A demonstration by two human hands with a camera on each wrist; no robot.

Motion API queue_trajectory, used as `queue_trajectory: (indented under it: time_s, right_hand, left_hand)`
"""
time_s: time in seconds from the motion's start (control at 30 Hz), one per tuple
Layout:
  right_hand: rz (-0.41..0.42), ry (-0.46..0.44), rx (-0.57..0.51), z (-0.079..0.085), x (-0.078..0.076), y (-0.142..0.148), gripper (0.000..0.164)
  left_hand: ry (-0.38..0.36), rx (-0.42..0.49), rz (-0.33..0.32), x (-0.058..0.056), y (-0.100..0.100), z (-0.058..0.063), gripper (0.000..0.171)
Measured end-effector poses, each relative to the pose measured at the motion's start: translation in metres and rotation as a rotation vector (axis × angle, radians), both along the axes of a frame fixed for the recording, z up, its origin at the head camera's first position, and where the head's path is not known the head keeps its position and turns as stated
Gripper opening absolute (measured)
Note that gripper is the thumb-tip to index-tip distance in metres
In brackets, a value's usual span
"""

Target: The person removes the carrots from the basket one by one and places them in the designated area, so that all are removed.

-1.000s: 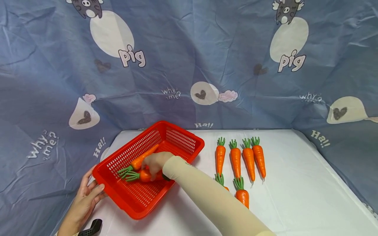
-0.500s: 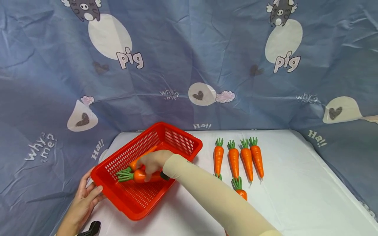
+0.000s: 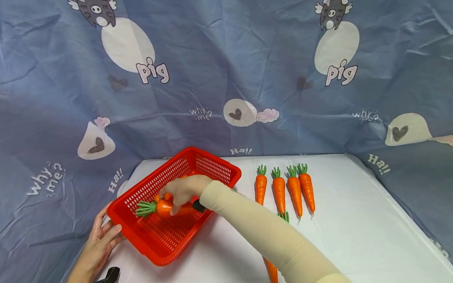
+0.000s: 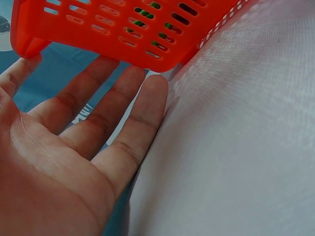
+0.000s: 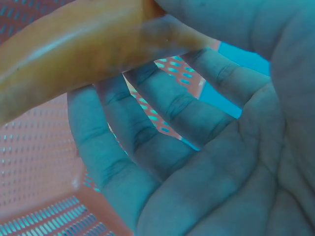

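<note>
A red mesh basket (image 3: 155, 257) stands turned at an angle on the left of the table. My left hand (image 3: 97, 243) holds its left corner, thumb at the rim; in the left wrist view, spread fingers (image 4: 140, 113) touch the basket wall and lower edge from below. Inside the basket my right hand (image 3: 182, 192) grips a glossy carrot (image 3: 164, 208), its green leafy top (image 3: 144, 208) pointing left. In the right wrist view the carrot (image 5: 83, 44) lies against the fingertips, with the thumb above. A second carrot (image 3: 168, 195) lies behind it, mostly hidden by the hand.
Several carrots, the leftmost one (image 3: 260, 186) included, lie in a row on the white table (image 3: 357, 220), tops facing the back. Nearer carrots, one (image 3: 271, 271) partly showing, are covered by my right sleeve (image 3: 262, 232). A blue printed cloth (image 3: 226, 78) hangs behind.
My right hand has shifted the gripped carrot slightly left in the basket, and the carrot behind it is now more covered. The forearm hides more of the nearer carrots. The left hand stays on the corner.
</note>
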State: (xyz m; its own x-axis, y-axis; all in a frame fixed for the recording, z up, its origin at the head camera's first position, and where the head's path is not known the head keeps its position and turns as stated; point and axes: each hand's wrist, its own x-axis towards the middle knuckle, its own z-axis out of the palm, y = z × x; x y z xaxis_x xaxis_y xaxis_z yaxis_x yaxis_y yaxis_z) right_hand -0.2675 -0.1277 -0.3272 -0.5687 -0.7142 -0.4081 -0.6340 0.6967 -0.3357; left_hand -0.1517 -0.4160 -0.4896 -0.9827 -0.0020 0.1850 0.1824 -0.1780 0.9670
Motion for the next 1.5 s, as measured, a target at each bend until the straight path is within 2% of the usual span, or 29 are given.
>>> queue_trajectory:
  time_s: [0.27, 0.63, 0.9, 1.0, 1.23, 1.5]
  right_hand:
    - [0.065, 0.017, -0.069, 0.013, 0.001, 0.011, 0.061]
    - [0.091, 0.005, -0.109, 0.026, 0.005, 0.023, 0.061]
    - [0.072, -0.006, -0.139, 0.025, 0.003, 0.042, 0.065]
    - [0.064, 0.016, -0.145, 0.024, 0.002, 0.052, 0.067]
    - [0.033, 0.012, -0.188, 0.023, 0.001, 0.075, 0.07]
    - [0.027, 0.024, -0.276, 0.021, 0.001, 0.101, 0.065]
  left_hand:
    - [-0.016, 0.012, -0.001, 0.001, -0.001, -0.001, 0.067]
    - [-0.022, 0.033, -0.005, 0.001, -0.001, -0.001, 0.068]
    - [-0.047, 0.001, 0.002, 0.0, -0.003, -0.001, 0.067]
    - [-0.058, -0.015, 0.002, 0.0, -0.002, -0.001, 0.067]
    - [-0.13, -0.054, 0.043, 0.0, -0.002, 0.001, 0.067]
    - [-0.121, -0.054, 0.038, 0.0, -0.002, 0.0, 0.067]
